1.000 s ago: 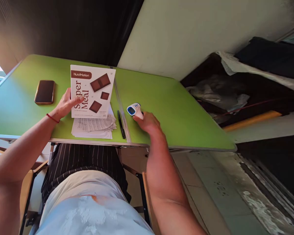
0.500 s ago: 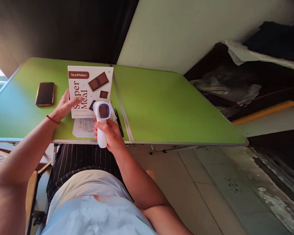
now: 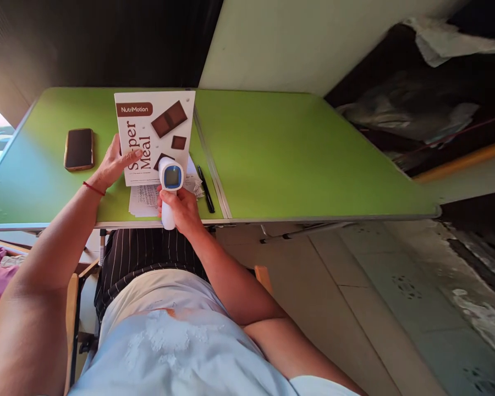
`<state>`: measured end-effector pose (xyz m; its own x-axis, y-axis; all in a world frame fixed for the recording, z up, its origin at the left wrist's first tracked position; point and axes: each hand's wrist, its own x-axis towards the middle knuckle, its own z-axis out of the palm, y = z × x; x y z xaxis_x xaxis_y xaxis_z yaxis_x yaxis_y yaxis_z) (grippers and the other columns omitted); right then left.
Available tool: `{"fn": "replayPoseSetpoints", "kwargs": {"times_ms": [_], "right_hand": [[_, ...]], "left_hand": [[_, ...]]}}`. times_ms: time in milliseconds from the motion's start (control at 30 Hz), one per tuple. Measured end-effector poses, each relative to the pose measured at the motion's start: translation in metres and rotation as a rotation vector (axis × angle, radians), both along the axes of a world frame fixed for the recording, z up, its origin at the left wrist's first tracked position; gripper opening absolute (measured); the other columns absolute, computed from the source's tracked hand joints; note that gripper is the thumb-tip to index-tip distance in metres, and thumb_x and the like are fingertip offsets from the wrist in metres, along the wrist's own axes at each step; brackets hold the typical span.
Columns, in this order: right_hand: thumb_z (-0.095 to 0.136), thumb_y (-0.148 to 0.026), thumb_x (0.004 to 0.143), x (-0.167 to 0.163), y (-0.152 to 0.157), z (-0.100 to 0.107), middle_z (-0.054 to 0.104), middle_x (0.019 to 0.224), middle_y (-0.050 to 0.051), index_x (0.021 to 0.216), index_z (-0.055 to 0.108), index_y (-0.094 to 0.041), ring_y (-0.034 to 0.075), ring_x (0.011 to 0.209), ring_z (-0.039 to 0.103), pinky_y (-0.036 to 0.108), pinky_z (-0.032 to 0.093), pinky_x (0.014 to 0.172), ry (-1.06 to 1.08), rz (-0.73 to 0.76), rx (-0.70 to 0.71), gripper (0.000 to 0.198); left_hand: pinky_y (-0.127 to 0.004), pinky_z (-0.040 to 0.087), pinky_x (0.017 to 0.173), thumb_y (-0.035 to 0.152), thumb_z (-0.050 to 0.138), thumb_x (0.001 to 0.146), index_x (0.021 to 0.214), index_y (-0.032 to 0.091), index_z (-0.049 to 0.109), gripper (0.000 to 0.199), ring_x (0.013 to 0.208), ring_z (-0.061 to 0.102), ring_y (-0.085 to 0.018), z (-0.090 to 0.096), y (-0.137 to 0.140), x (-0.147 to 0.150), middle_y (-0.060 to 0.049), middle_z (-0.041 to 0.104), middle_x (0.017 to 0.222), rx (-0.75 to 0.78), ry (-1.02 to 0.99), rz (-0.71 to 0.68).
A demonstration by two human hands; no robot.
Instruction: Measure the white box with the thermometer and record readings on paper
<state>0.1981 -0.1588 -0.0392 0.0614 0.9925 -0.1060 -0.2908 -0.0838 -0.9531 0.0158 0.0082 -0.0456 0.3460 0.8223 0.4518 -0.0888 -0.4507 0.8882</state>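
Observation:
My left hand [image 3: 117, 162] grips the lower left side of a white box [image 3: 171, 144] printed "NutriMotion" and "Super Meal", its thumb across the front. In my right hand [image 3: 183, 209] is a white infrared thermometer [image 3: 169, 217], fingers wrapped round its handle. The thermometer's blue-framed screen [image 3: 172, 177] faces me, and its head overlaps the box's lower edge. Whether the two touch I cannot tell. Beneath them lie sheets of paper [image 3: 142, 206] with writing, partly hidden. A black pen [image 3: 206, 190] lies right of the papers.
A smartphone [image 3: 79, 149] in a brown case lies on the green folding table [image 3: 297, 154], left of the box. A metal seam [image 3: 212, 165] crosses the tabletop. Behind stand a dark panel [image 3: 107, 44] and a pale wall [image 3: 272, 44]. Crumpled plastic [image 3: 412, 115] sits at the right.
The thermometer's screen has gone from dark reddish to a lit grey-green. The view has shifted slightly, and both hands keep their holds.

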Motion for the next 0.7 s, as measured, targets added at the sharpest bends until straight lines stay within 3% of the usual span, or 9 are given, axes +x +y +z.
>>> {"fn": "replayPoseSetpoints", "kwargs": {"times_ms": [167, 700], "right_hand": [[0.076, -0.054, 0.066, -0.001, 0.002, -0.005, 0.059, 0.06, -0.005, 0.081, 0.061, -0.024, 0.014, 0.051, 0.053, 0.032, 0.047, 0.051, -0.03, 0.002, 0.024, 0.036], [0.072, -0.061, 0.071, 0.0, 0.003, -0.011, 0.058, 0.063, -0.004, 0.082, 0.061, -0.024, 0.014, 0.054, 0.053, 0.032, 0.046, 0.054, -0.083, 0.042, 0.073, 0.04]], "left_hand": [[-0.059, 0.051, 0.112, 0.067, 0.091, 0.067, 0.13, 0.02, 0.063, 0.083, 0.126, 0.064, -0.04, -0.001, 0.004, -0.002, -0.011, 0.072, 0.125, -0.008, 0.017, -0.003], [-0.052, 0.055, 0.107, 0.062, 0.092, 0.069, 0.124, 0.019, 0.062, 0.076, 0.122, 0.067, -0.036, 0.007, -0.007, 0.001, -0.011, 0.073, 0.123, -0.032, 0.004, -0.013]]}}
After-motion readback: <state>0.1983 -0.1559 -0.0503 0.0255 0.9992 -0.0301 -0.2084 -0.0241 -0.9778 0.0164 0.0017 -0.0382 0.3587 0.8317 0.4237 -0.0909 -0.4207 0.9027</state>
